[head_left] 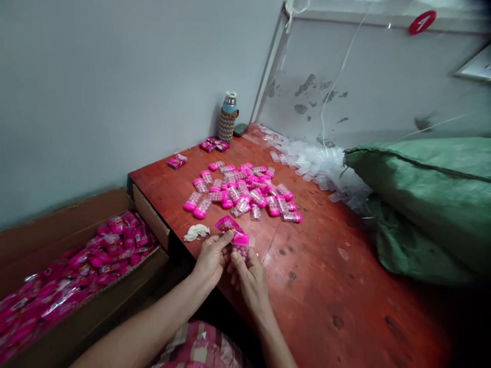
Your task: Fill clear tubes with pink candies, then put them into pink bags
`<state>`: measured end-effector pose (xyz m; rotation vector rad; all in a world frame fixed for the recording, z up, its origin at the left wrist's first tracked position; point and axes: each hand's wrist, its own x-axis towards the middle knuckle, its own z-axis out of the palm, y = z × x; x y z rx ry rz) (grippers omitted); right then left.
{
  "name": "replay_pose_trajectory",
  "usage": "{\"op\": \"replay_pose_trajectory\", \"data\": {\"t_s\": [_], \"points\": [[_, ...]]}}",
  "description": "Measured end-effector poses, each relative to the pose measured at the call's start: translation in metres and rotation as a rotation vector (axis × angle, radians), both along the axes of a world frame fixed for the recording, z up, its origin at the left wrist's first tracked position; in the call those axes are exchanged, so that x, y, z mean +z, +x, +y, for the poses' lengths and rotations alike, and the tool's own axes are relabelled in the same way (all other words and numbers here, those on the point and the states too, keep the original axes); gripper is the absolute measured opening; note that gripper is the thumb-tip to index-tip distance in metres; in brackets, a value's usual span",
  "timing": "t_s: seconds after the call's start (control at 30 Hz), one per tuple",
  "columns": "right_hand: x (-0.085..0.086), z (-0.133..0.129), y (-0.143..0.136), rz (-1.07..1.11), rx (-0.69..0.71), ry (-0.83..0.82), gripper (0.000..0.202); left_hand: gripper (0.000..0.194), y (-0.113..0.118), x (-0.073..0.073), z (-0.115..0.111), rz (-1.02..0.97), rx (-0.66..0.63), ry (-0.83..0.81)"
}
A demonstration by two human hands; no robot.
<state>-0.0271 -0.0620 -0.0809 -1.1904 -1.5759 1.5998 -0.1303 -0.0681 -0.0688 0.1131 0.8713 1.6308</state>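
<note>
Near the table's front edge my left hand [213,255] pinches a pink printed card [227,223] between thumb and fingers. Beside it, my right hand [249,276] holds a small clear container [240,249] with a pink cap and pink beads inside. Card and container overlap, the card on the far side. Beyond my hands lies a loose pile of similar pink-capped containers [242,190] on the red table [307,286]. A crumpled white piece [197,232] rests just left of my left hand.
A cardboard box [151,217] of pink packets stands at the left. Stacks of pink cards [177,161] and a bottle [227,117] sit at the back. Clear plastic sleeves [322,163] and a green sack [425,209] occupy the right side.
</note>
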Motion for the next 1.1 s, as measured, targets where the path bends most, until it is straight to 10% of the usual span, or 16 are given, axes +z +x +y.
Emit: {"op": "replay_pose_trajectory", "data": {"t_s": [0.73, 0.93, 1.1], "points": [[-0.002, 0.004, 0.004, 0.237, 0.180, -0.168, 0.024, 0.024, -0.022, 0.011, 0.006, 0.366, -0.418, 0.075], [-0.006, 0.003, 0.006, 0.061, -0.034, 0.064, 0.022, 0.021, -0.020, 0.006, 0.008, 0.583, -0.382, 0.055], [-0.005, 0.004, 0.008, 0.292, 0.103, -0.203, 0.028, 0.026, -0.011, 0.004, 0.002, 0.467, -0.480, 0.065]]}}
